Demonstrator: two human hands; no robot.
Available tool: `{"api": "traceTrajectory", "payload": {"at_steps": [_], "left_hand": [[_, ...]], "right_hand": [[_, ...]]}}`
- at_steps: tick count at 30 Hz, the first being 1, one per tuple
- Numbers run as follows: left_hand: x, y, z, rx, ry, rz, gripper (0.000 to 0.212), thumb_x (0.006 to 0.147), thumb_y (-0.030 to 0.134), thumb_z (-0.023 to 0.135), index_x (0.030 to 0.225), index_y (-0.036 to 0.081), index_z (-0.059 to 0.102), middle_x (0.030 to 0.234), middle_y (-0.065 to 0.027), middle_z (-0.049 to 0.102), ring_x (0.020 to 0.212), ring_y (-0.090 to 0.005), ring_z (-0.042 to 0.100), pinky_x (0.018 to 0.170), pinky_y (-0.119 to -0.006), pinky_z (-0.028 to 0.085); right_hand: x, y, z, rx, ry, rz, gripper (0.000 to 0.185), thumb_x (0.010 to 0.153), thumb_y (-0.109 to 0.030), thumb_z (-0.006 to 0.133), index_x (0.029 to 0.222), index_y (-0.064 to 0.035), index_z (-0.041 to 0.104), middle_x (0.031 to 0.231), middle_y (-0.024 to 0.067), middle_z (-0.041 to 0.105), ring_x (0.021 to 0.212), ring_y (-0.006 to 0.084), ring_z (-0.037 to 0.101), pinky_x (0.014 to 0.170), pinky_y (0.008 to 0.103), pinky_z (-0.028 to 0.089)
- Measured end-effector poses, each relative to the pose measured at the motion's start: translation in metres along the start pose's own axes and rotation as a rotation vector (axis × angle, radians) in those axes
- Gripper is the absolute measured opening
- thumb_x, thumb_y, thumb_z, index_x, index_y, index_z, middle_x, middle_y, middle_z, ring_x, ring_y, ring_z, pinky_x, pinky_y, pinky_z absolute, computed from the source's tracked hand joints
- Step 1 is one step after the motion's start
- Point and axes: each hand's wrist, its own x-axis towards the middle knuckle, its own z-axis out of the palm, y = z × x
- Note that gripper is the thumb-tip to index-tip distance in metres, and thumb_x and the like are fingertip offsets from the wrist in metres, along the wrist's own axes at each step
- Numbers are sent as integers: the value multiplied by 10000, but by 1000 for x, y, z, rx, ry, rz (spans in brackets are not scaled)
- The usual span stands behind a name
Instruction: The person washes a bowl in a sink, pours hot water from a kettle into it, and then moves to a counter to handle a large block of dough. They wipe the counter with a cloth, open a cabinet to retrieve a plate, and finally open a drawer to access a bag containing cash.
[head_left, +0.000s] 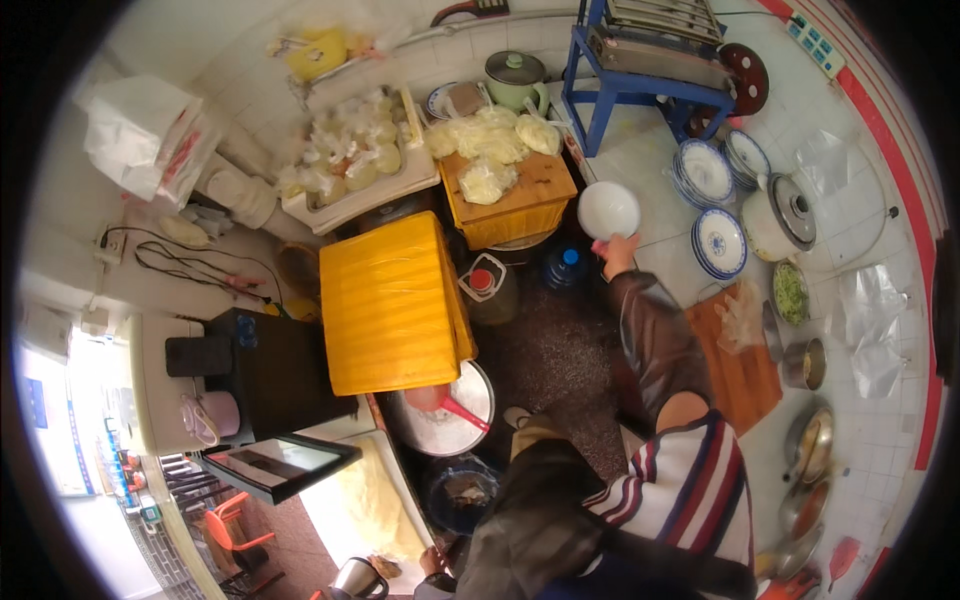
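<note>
My right hand (620, 255), at the end of a brown glossy sleeve, grips the near rim of a white bowl (609, 210) by the left edge of the right-hand counter. A small pink item shows beside the fingers. Low in the picture, my left hand (432, 560) is at the edge of a white board (405, 517) bearing a pale yellow sheet that looks like dough. It is small and partly hidden, so its grip is unclear. Stacked blue-rimmed plates (718, 244) stand right of the bowl. Bagged pale food (487, 180) lies on a wooden board to its left.
A yellow-wrapped box (390, 304) partly covers a round metal lid (446, 427) with a red-handled ladle. A blue-capped water jug (564, 268) and a red-capped jug (487, 289) stand on the dark floor. The right counter holds a lidded pot (780, 217) and cutting board (739, 360).
</note>
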Motion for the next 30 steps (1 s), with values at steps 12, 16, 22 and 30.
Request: {"api": "traceTrajectory", "payload": {"at_steps": [12, 16, 22, 30], "left_hand": [[19, 18, -28, 1009, -7, 530, 193, 846, 251, 566, 762, 78, 578, 639, -92, 573, 598, -217, 581, 555, -386, 499], [-10, 89, 21, 65, 199, 82, 302, 906, 252, 496, 866, -11, 639, 637, -117, 606, 571, -217, 579, 534, -353, 474], [47, 10, 88, 516, 140, 427, 291, 902, 230, 581, 1091, 9, 599, 921, -62, 649, 763, -153, 602, 630, -292, 494], [269, 14, 206, -355, 561, 362, 423, 833, 252, 637, 1127, -41, 557, 1098, -203, 588, 964, -309, 589, 828, -379, 490]], "right_hand": [[144, 0, -116, -1609, -115, -788, 631, 757, -628, 609, 884, -11, 646, 811, 232, 656, 744, 381, 647, 625, 469, 505], [77, 32, -106, 1, -139, 182, 640, 929, -412, 514, 1350, 29, 320, 1173, 259, 510, 1024, 383, 561, 789, 422, 545], [-148, 238, -178, -195, -690, 921, 165, 895, -158, 475, 996, -80, 579, 756, 94, 609, 563, 204, 586, 470, 319, 492], [-365, 466, -136, -1207, -1325, -602, 464, 762, -123, 677, 1160, 38, 500, 1043, 230, 517, 1008, 384, 502, 870, 445, 419]]}}
